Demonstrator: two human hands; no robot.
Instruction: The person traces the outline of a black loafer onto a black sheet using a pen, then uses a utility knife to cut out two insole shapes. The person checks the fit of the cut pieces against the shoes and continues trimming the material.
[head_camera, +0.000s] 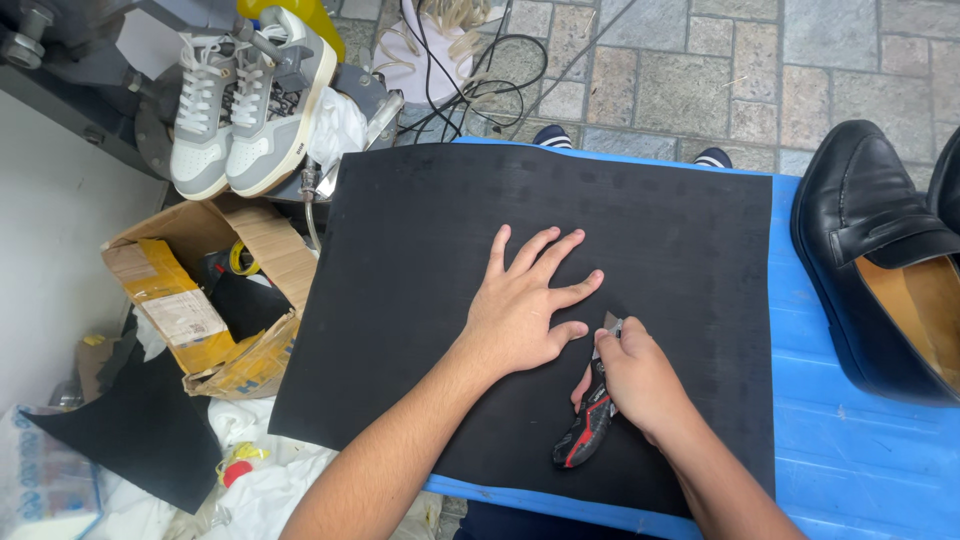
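On the blue tabletop (860, 470), the left hand (520, 310) presses flat with fingers spread apart on the black rubber sheet (420, 300), while at its 4 o'clock the right hand (640, 385) has fingers clamped around a black-and-red utility knife (585, 430), blade touching the sheet.

Black shoe (880, 270), grey-white sneakers (250, 100), open cardboard box (200, 300)
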